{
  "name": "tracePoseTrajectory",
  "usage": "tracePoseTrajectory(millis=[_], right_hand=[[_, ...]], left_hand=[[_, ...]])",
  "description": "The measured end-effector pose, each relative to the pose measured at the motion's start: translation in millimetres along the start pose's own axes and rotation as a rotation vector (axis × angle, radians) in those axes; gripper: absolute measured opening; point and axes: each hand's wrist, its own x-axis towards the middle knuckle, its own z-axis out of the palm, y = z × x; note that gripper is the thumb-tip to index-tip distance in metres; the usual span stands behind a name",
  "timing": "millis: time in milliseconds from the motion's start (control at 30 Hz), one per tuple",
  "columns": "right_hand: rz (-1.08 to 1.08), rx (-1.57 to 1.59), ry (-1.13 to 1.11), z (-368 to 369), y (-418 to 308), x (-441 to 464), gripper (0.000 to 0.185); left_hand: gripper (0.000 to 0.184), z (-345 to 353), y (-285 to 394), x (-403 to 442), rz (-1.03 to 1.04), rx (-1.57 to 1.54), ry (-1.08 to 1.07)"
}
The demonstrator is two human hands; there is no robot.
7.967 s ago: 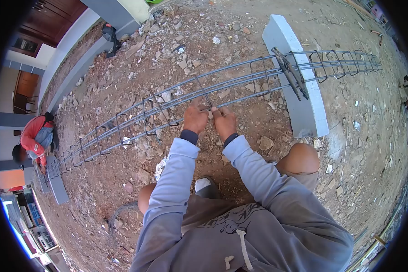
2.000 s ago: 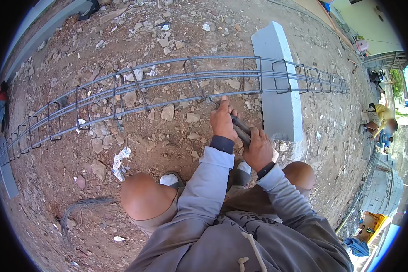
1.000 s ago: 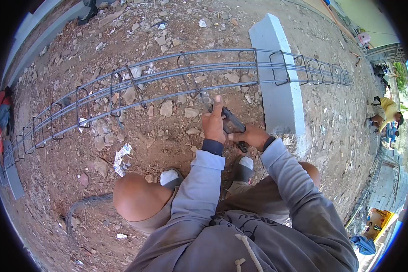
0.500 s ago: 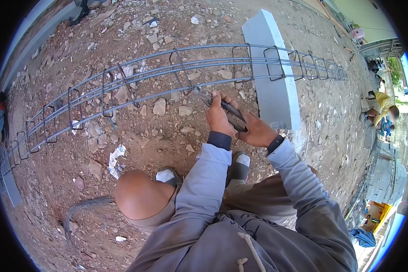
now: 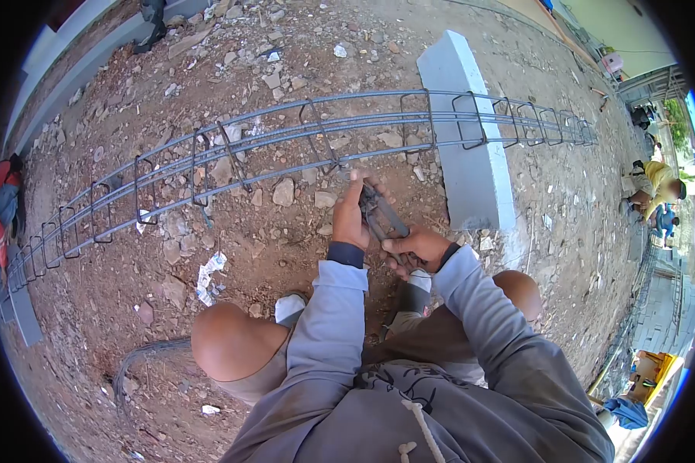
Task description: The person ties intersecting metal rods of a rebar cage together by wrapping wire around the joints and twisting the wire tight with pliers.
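A long cage of steel bars (image 5: 278, 137) with bent square stirrups (image 5: 314, 133) crosses in front of me. My right hand (image 5: 423, 248) is shut on the handles of dark pliers (image 5: 386, 214). Curled around the pliers' head is my left hand (image 5: 350, 220), its thumb pointing up just below the nearest bar. The pliers' jaws stand a little apart from the bar, below a joint (image 5: 341, 163) between bar and stirrup. Whether my left fingers also pinch a thin wire is too small to tell.
Under the cage's right part stands a grey block (image 5: 475, 181); another block (image 5: 27, 316) is at far left, beside a person in red (image 5: 4, 193). A person in yellow (image 5: 660, 181) is at far right. Rubble, white paper (image 5: 208, 276) and a wire bundle (image 5: 143, 351) lie around.
The pliers, on the right block 8 seconds ago, are now in my hands. Since half a second ago their jaws have come down off the bar and the handles point more steeply toward me.
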Motion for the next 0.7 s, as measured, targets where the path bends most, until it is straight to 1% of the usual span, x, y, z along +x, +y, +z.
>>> tracePoseTrajectory(millis=[67, 100, 200, 300, 400, 433, 500, 600, 667, 700], right_hand=[[0.052, 0.223, -0.195, -9, 6, 5, 0.031], [0.074, 0.184, -0.162, -6, 1, 3, 0.034], [0.092, -0.096, 0.058, -6, -11, -4, 0.04], [-0.161, -0.904, 0.366, -10, -14, -6, 0.053], [-0.284, -1.146, 0.799, 17, -4, -12, 0.06], [-0.317, -1.164, 0.884, 23, 5, -6, 0.058], [-0.373, -1.198, 1.056, 31, 28, 14, 0.054], [-0.212, -0.895, 1.045, 35, 30, 37, 0.041], [-0.284, -0.814, 0.98, 30, 30, 40, 0.036], [-0.276, -0.809, 0.995, 29, 30, 41, 0.035]], left_hand=[[0.042, -4, 2, 6, -0.027, -0.15, -0.135], [0.037, 0, 0, 4, -0.039, -0.25, -0.231], [0.031, -3, -6, 8, -0.075, -0.357, -0.288], [0.025, -2, -10, 16, -0.065, -0.373, -0.221], [0.023, 16, -14, 19, 0.027, -0.206, 0.054], [0.023, 23, -13, 17, 0.052, -0.141, 0.135], [0.025, 29, -13, 16, 0.079, -0.119, 0.213], [0.029, 29, -17, 21, 0.101, -0.025, 0.346], [0.031, 30, -18, 23, 0.108, 0.037, 0.382], [0.032, 30, -17, 24, 0.118, 0.057, 0.38]])
